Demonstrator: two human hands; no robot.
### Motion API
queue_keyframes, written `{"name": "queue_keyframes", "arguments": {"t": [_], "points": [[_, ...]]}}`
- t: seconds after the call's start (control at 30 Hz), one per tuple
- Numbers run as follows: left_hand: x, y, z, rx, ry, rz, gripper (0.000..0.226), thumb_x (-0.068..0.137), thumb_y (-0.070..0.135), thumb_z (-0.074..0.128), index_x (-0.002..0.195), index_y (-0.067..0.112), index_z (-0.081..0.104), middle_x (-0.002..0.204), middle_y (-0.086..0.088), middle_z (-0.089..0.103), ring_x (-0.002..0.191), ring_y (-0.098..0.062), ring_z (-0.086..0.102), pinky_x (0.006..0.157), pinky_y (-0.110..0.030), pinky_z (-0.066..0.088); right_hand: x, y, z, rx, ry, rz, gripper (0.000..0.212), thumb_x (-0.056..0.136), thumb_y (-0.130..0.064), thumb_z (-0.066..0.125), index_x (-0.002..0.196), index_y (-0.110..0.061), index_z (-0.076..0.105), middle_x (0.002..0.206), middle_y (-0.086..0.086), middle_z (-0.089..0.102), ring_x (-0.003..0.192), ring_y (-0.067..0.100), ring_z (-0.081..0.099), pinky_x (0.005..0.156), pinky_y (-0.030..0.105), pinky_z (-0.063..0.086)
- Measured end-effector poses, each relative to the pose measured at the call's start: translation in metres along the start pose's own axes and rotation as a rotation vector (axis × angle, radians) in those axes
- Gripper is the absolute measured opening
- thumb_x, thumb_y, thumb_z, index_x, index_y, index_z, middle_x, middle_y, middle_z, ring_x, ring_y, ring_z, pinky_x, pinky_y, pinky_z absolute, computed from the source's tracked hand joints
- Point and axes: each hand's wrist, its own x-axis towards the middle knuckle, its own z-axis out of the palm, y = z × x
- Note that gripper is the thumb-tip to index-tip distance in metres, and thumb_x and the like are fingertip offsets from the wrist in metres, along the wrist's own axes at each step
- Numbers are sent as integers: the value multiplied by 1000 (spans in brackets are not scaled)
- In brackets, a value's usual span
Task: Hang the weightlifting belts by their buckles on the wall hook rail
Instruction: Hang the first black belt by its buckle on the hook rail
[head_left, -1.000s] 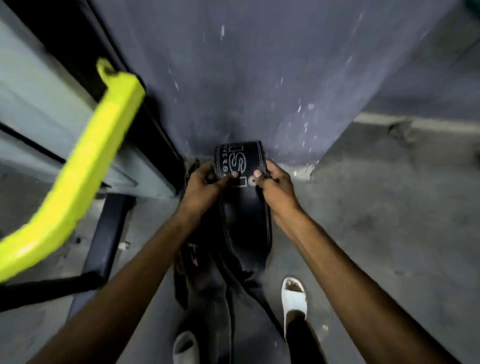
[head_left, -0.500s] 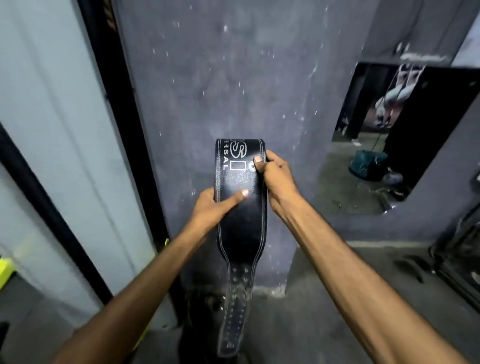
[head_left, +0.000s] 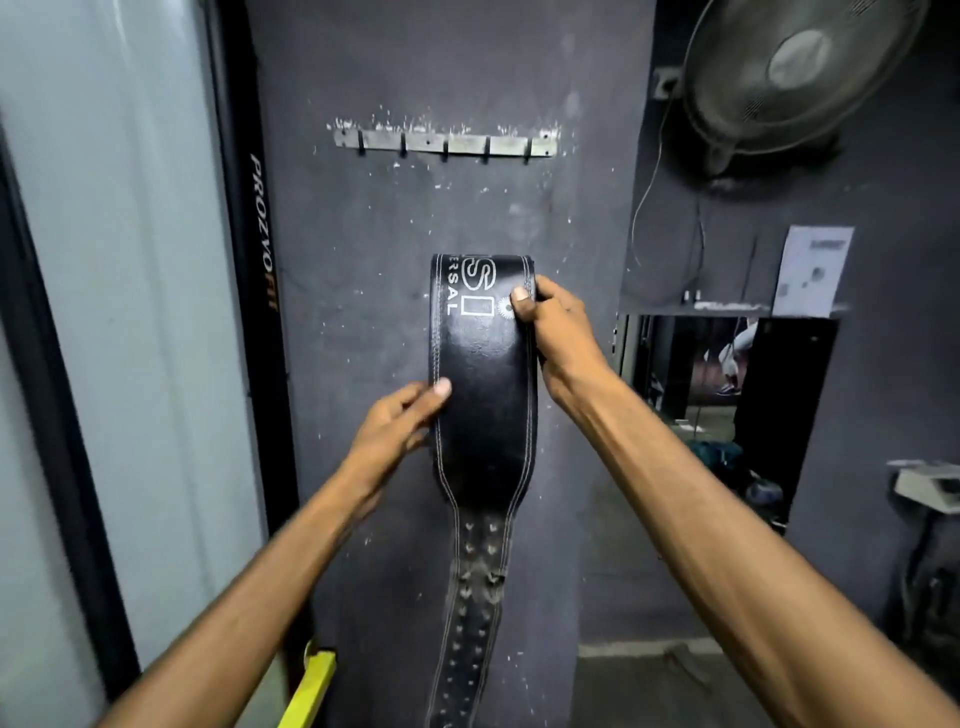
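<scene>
A black leather weightlifting belt (head_left: 485, 405) with white stitching and lettering hangs folded in front of the dark wall, its holed strap end dangling down. My right hand (head_left: 553, 335) grips the belt's right edge near the top fold, thumb on the front. My left hand (head_left: 402, 423) holds the left edge lower down, thumb on the face. A metal hook rail (head_left: 444, 143) with several bare hooks is fixed on the wall above the belt. The buckle is hidden.
A wall fan (head_left: 795, 73) hangs at the upper right with its cable trailing down. A black upright frame (head_left: 249, 260) runs beside the pillar on the left. A yellow bar (head_left: 311, 691) shows at the bottom. A mirror or opening (head_left: 727, 395) lies to the right.
The belt has been lifted from the floor to chest height, and the view has tilted up so the hook rail shows. My left thumb slid from the belt's face to its left edge.
</scene>
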Motion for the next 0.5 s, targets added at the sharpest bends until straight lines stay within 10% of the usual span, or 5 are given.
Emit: {"name": "queue_keyframes", "arguments": {"t": [0.23,0.37,0.5], "points": [[61,111,34,-107,56,108,17,89,18,71,97,3,72,79,-5,78,66,-11,71,62,-20,56,-4,-39,-19,-173,-117,-111,17,99,-6,56,108,-5,70,98,7,75,84,10,69,76,22,55],[67,117,44,-183,31,60,25,83,13,74,104,0,71,94,-16,75,83,-27,71,89,-40,59,-31,-42,-47,-222,-235,-101,25,94,-22,70,114,-6,72,112,11,77,96,15,69,85,32,54],[71,125,54,-159,32,126,21,82,12,75,100,1,72,90,-14,76,79,-24,72,95,-44,55,-92,7,-69,-408,-381,-57,16,86,-8,78,97,-19,74,88,-16,78,82,-5,69,75,12,50]]}}
